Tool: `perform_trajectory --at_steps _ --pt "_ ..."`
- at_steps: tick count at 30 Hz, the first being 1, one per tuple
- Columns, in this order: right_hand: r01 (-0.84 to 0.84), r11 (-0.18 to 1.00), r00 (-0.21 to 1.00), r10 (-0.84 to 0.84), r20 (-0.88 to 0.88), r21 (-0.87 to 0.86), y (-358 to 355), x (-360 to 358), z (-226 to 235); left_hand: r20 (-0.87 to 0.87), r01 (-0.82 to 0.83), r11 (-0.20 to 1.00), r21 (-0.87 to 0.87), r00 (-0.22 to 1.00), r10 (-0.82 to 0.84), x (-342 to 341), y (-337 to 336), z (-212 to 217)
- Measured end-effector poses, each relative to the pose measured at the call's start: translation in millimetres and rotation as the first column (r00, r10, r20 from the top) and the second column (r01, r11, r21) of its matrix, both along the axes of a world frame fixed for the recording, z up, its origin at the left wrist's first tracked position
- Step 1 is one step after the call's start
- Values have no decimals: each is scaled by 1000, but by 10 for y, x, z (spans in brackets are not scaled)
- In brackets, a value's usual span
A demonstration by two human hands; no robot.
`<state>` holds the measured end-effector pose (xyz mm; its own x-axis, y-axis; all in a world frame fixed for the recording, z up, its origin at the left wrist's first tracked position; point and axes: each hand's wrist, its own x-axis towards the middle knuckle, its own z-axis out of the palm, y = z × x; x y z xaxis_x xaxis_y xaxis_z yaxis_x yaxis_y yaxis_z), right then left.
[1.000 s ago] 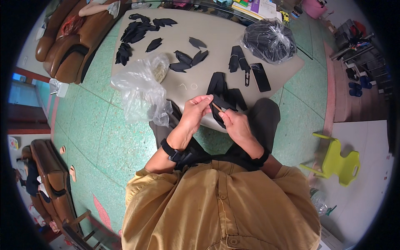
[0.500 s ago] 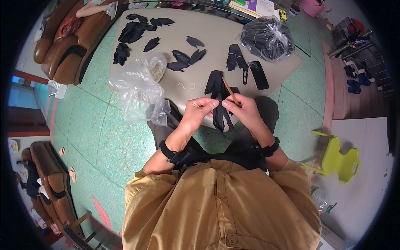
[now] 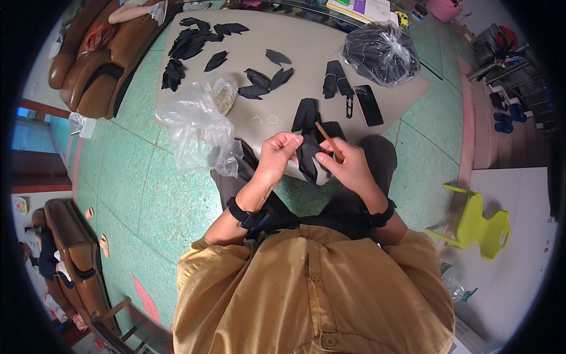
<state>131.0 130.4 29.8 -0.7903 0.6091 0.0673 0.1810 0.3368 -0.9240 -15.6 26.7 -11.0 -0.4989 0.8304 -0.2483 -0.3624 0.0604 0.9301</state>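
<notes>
Right in close, both hands meet over the lap at the desk's near edge. The left hand (image 3: 282,154) is curled into a fist, fingers closed tight on a black fabric piece (image 3: 308,154), seemingly to keep it taut. The right hand (image 3: 348,168) pinches the same piece from the other side, its fingers also gripping a thin brown stick (image 3: 329,140) that angles up and away; whether the tip is poking into the fabric I can't quite make out.

Just beyond, more black pieces (image 3: 308,115) lie at the near edge, ready to be picked up. A crumpled clear plastic bag (image 3: 197,127) slumps over the near left corner. Small black leaf-shaped cut-outs (image 3: 265,82) sit mid-desk, a bigger heap (image 3: 188,44) at the far left corner. A flat black strip (image 3: 369,105) lies toward the right, and a bagged bundle of dark material (image 3: 380,53) sits at the far right corner.

The desk (image 3: 306,41) is a beige slab low over a green tiled floor (image 3: 118,183). There's a brown sofa (image 3: 88,65) off left and a yellow-green plastic chair (image 3: 480,227) to the right.
</notes>
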Motion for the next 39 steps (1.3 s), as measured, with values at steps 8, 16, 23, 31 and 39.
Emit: perform_trajectory --at_steps 8,16,23,31,39 --pt "47 952 998 -30 -59 302 -37 15 -234 148 237 968 -77 963 -224 -48 -38 27" --pt "53 989 998 -56 20 136 -50 26 -315 146 246 965 -91 962 -232 -36 -46 62" --pt "81 985 996 -75 -44 152 -124 -43 -350 95 228 969 -93 971 -219 30 -15 16" --pt "163 985 985 -160 66 -51 -89 107 -294 48 90 995 -51 995 -88 25 -46 69" --pt "-126 911 986 160 -54 392 -88 192 -62 -173 336 926 -171 915 -364 -208 -248 366"
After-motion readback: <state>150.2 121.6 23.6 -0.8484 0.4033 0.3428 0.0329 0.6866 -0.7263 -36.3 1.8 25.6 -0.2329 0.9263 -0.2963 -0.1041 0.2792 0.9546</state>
